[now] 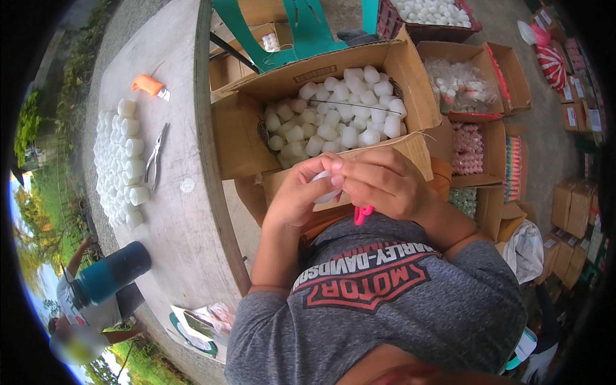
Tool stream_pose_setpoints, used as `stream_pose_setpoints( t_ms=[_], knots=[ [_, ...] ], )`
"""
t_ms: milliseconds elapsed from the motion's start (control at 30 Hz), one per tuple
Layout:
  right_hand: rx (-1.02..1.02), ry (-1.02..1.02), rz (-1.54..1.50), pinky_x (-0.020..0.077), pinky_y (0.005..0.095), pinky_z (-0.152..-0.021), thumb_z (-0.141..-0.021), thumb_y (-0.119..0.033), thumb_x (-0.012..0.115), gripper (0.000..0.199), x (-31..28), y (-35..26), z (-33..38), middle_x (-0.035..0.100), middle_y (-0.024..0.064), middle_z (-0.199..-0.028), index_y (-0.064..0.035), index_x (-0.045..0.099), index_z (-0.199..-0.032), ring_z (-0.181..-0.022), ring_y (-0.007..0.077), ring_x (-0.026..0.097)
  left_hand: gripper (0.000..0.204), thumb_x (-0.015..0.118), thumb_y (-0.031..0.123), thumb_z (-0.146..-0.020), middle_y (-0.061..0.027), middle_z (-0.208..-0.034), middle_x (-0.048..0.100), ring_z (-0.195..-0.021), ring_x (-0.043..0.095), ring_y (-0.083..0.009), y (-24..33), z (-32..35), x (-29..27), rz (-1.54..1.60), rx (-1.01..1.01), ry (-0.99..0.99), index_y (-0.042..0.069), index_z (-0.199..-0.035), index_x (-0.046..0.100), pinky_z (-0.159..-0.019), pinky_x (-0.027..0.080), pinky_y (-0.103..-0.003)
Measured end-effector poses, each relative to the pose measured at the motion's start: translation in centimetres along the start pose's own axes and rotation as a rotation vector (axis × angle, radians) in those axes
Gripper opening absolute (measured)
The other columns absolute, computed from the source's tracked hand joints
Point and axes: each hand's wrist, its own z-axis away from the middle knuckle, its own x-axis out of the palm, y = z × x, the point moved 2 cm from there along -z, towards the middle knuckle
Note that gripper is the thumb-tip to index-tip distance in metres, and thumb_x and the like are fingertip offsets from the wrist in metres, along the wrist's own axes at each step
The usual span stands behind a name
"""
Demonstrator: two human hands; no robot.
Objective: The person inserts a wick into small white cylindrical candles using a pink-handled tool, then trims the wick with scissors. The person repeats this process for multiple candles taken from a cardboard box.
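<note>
A small white piece [326, 194] was held in front of the torso, near an open cardboard box [242, 131]. It was gripped between thumb and fingers of the left hand [300, 190]; the fingertips of the right hand [385, 185] were pinched together at its edge. A pink looped item [362, 213] was held under the right hand's curled fingers, rest hidden. Loose white cylinders [350, 136] were heaped in the box, crossed by a thin dark rod [359, 106]. Grouped white cylinders [135, 168] were set on the surface [199, 231] at left, pliers [156, 154] laid just beside.
</note>
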Motion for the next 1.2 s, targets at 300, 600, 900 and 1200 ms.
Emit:
stream_pose_setpoints(
  t_ms=[300,600,900,1200],
  knots=[
    [0.517,0.053,-0.510,0.0499,0.0280,-0.068,-0.075,0.003,0.070,0.019,0.0,0.1,0.8,0.061,0.0081,-0.084,-0.0018,0.058,-0.089,-0.075,0.0190,0.061,0.011,0.072,0.003,-0.071,-0.0073,-0.089,0.055,-0.078,0.055,-0.0184,1.5,1.4,2.2,-1.294,0.912,0.312,0.004,-0.080,0.066,-0.066,0.044,-0.028],
    [0.642,0.139,-0.674,0.0495,0.0252,-0.067,-0.079,0.001,0.069,0.017,0.6,0.1,1.2,0.061,0.0071,-0.085,-0.0013,0.058,-0.092,-0.077,0.0131,0.062,0.013,0.071,0.001,-0.071,-0.0104,-0.093,0.059,-0.084,0.057,-0.0211,1.1,1.3,3.0,-1.042,0.929,0.401,0.004,-0.083,0.066,-0.071,0.046,-0.030],
    [0.277,0.108,-0.133,0.0498,0.0317,-0.064,-0.067,0.005,0.072,0.026,-0.1,-0.1,0.3,0.064,0.0098,-0.088,-0.0012,0.064,-0.091,-0.076,0.0246,0.061,0.007,0.066,0.005,-0.082,-0.0045,-0.091,0.058,-0.077,0.054,-0.0110,0.2,1.0,1.6,-0.582,0.502,0.233,0.002,-0.088,0.063,-0.068,0.044,-0.023],
    [0.425,0.098,-0.111,0.0498,0.0316,-0.066,-0.072,0.006,0.068,0.020,-0.2,0.7,0.5,0.063,0.0103,-0.086,-0.0006,0.060,-0.089,-0.077,0.0250,0.061,0.005,0.061,0.001,-0.084,-0.0052,-0.093,0.056,-0.080,0.054,-0.0113,-0.1,0.6,1.7,-0.534,0.393,0.177,0.001,-0.088,0.059,-0.070,0.044,-0.024]
  ],
)
